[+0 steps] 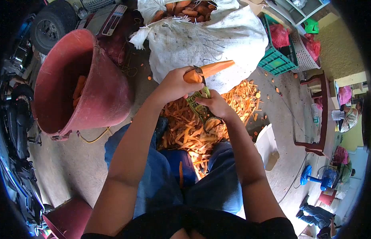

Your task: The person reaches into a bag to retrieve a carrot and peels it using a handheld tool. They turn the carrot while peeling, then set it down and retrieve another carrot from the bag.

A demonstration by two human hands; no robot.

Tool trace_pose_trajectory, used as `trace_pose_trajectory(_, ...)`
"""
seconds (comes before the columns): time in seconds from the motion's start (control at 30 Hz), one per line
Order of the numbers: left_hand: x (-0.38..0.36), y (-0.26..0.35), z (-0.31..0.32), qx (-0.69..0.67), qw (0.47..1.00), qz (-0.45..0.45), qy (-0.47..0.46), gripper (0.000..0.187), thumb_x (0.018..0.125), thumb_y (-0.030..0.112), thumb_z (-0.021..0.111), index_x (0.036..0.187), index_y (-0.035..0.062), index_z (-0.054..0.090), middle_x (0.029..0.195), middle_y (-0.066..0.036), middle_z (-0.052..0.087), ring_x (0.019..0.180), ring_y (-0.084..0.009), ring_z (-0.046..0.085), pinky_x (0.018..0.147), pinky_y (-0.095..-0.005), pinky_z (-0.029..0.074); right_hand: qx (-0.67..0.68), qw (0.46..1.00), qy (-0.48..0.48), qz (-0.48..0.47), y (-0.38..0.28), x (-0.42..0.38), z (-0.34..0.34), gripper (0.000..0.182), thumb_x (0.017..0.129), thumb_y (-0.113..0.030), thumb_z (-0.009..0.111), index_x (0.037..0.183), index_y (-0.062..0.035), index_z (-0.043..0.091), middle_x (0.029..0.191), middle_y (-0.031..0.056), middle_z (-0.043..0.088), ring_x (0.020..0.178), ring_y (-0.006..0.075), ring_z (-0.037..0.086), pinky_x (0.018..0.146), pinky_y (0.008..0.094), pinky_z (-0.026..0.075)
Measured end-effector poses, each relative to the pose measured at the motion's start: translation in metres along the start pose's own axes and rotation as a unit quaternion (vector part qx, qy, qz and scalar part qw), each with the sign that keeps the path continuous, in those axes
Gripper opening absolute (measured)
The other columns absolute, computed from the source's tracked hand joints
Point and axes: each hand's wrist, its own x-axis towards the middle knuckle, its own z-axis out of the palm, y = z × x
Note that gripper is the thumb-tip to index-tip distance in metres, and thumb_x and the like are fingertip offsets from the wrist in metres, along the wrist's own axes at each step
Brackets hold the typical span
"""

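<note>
My left hand [174,84] is closed around the thick end of a peeled orange carrot [218,68], whose tapered end points right. Against the carrot, near my left fingers, lies the dark head of a peeler. My right hand [215,105] grips the peeler [203,93] by its yellow-green handle, thumb along it. Below both hands, a heap of carrot peelings [185,133] spreads over the floor between my legs, with small round carrot slices at its right side. A white woven sack [205,42] lies just beyond my hands.
At the left stands a large red tub [85,87] with some carrots inside. Carrots [189,12] show in the sack's opening at the top. A green crate [279,59] and a white basket [307,51] sit at upper right. A blue fan [321,177] stands at right; a person is beyond it.
</note>
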Motion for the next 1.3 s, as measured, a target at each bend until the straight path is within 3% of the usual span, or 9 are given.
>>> trace_pose_trajectory(0.13, 0.001, -0.002, 0.000, 0.020, 1.000, -0.003, 0.015, 0.027, 0.068, 0.015, 0.063, 0.089, 0.0015, 0.052, 0.065, 0.000, 0.051, 0.047, -0.0048, 0.044, 0.042, -0.0181, 0.038, -0.123, 0.991, 0.048, -0.004, 0.007, 0.004, 0.003, 0.023, 0.075, -0.015, 0.052, 0.092, 0.0017, 0.051, 0.074, 0.0068, 0.056, 0.066, 0.0142, 0.049, 0.065, 0.0294, 0.039)
trace_pose_trajectory(0.17, 0.002, -0.004, -0.001, 0.011, 1.000, -0.011, 0.005, 0.029, 0.068, 0.016, 0.063, 0.090, 0.0012, 0.052, 0.067, 0.000, 0.051, 0.047, -0.0047, 0.044, 0.042, -0.0181, 0.038, -0.123, 0.991, 0.048, -0.005, 0.006, 0.004, 0.002, 0.023, 0.075, -0.015, 0.052, 0.092, 0.0017, 0.051, 0.074, 0.0068, 0.056, 0.066, 0.0142, 0.049, 0.065, 0.0294, 0.039)
trace_pose_trajectory(0.23, 0.002, -0.006, -0.001, 0.002, 1.000, -0.021, -0.008, 0.031, 0.068, 0.017, 0.064, 0.091, 0.0009, 0.051, 0.068, 0.000, 0.051, 0.048, -0.0047, 0.044, 0.042, -0.0182, 0.038, 0.045, 0.999, -0.012, -0.005, 0.004, 0.003, 0.002, 0.024, 0.075, -0.015, 0.052, 0.093, 0.0014, 0.051, 0.074, 0.0065, 0.055, 0.064, 0.0150, 0.049, 0.064, 0.0309, 0.039)
trace_pose_trajectory(0.33, 0.003, -0.002, -0.003, -0.045, 0.999, 0.012, -0.020, 0.033, 0.068, 0.018, 0.064, 0.093, 0.0002, 0.051, 0.071, 0.000, 0.051, 0.051, -0.0048, 0.045, 0.044, -0.0182, 0.039, 0.114, 0.993, -0.018, -0.015, 0.000, 0.001, 0.003, 0.024, 0.075, -0.016, 0.053, 0.093, 0.0013, 0.051, 0.075, 0.0057, 0.055, 0.066, 0.0138, 0.048, 0.064, 0.0302, 0.038)
trace_pose_trajectory(0.7, 0.003, -0.007, -0.017, -0.113, 0.992, 0.054, -0.027, 0.054, 0.065, 0.017, 0.066, 0.111, -0.0003, 0.042, 0.095, -0.005, 0.051, 0.085, -0.0108, 0.048, 0.075, -0.0238, 0.039, 0.047, 0.997, 0.014, -0.059, -0.004, -0.004, -0.008, 0.018, 0.076, -0.016, 0.053, 0.083, 0.0009, 0.051, 0.069, 0.0019, 0.051, 0.065, 0.0109, 0.043, 0.062, 0.0264, 0.036)
trace_pose_trajectory(0.87, 0.001, -0.006, -0.015, -0.113, 0.991, 0.060, -0.031, 0.057, 0.062, 0.018, 0.069, 0.109, -0.0007, 0.043, 0.095, -0.005, 0.052, 0.086, -0.0112, 0.048, 0.076, -0.0240, 0.039, -0.004, 0.999, 0.002, -0.042, -0.010, -0.007, -0.007, 0.019, 0.076, -0.016, 0.052, 0.083, 0.0014, 0.050, 0.065, 0.0043, 0.051, 0.063, 0.0120, 0.043, 0.060, 0.0276, 0.037)
trace_pose_trajectory(0.97, 0.001, -0.004, -0.014, -0.127, 0.989, 0.070, -0.033, 0.058, 0.060, 0.021, 0.072, 0.107, -0.0012, 0.045, 0.095, -0.006, 0.052, 0.086, -0.0117, 0.048, 0.076, -0.0238, 0.039, -0.085, 0.994, 0.040, -0.051, -0.013, -0.009, -0.003, 0.020, 0.075, -0.016, 0.052, 0.083, 0.0022, 0.049, 0.061, 0.0095, 0.050, 0.060, 0.0152, 0.043, 0.059, 0.0295, 0.037)
trace_pose_trajectory(1.13, 0.000, -0.003, -0.013, -0.124, 0.989, 0.070, -0.030, 0.062, 0.058, 0.022, 0.073, 0.107, -0.0016, 0.044, 0.096, -0.006, 0.052, 0.087, -0.0114, 0.048, 0.077, -0.0240, 0.039, -0.177, 0.978, 0.097, -0.053, -0.013, -0.009, -0.003, 0.022, 0.072, -0.015, 0.050, 0.086, 0.0018, 0.047, 0.069, 0.0215, 0.054, 0.066, 0.0347, 0.052, 0.061, 0.0381, 0.040)
trace_pose_trajectory(1.3, -0.002, 0.003, -0.015, 0.010, 0.996, 0.084, -0.033, 0.056, 0.065, 0.016, 0.068, 0.110, -0.0037, 0.041, 0.095, -0.006, 0.051, 0.087, -0.0102, 0.048, 0.076, -0.0230, 0.040, -0.284, 0.947, 0.147, -0.033, -0.020, -0.012, 0.000, 0.023, 0.070, -0.012, 0.049, 0.089, -0.0001, 0.046, 0.073, 0.0230, 0.054, 0.073, 0.0381, 0.052, 0.064, 0.0428, 0.040)
